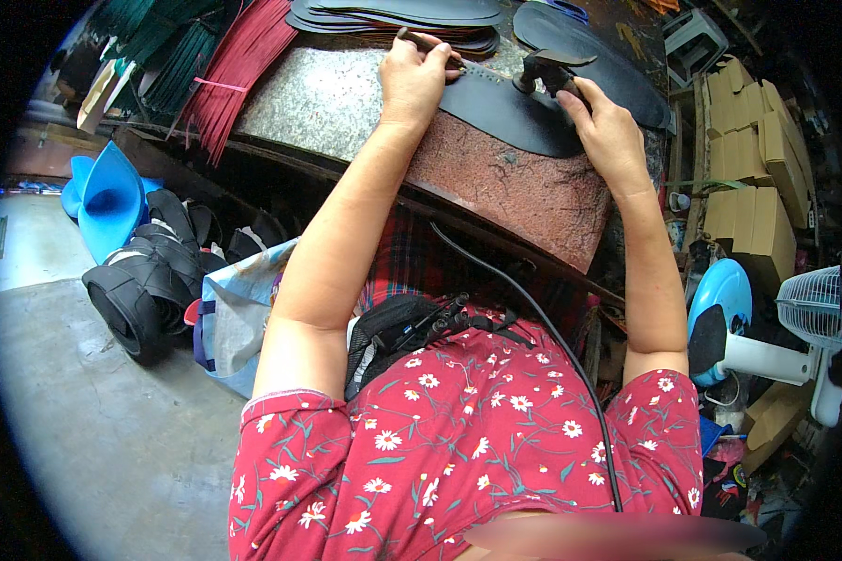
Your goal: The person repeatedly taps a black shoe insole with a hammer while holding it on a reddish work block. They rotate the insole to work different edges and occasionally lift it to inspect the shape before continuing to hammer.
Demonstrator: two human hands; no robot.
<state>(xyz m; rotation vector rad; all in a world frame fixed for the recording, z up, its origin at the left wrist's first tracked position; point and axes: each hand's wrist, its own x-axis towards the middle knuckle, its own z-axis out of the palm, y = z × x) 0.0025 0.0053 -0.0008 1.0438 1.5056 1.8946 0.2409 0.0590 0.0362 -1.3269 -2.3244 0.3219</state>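
A black sole-shaped sheet [507, 120] lies on the worn bench top, with a row of small holes or marks near its far left edge. At that edge my left hand [413, 84] is closed around a thin dark rod-like punch [408, 35], whose lower end is near the sheet. My right hand [610, 131] grips a hammer [544, 67] by its handle, partly hidden by my fingers. The hammer's dark head is over the sheet, to the right of the punch; whether it touches the sheet I cannot tell.
Stacked black soles [398, 13] lie behind my left hand, and more black sheets [594, 58] at the far right. Red strips [239, 70] hang over the bench's left side. Cardboard boxes [747, 150] and a white fan [809, 309] stand right; black rolls [140, 280] lie left.
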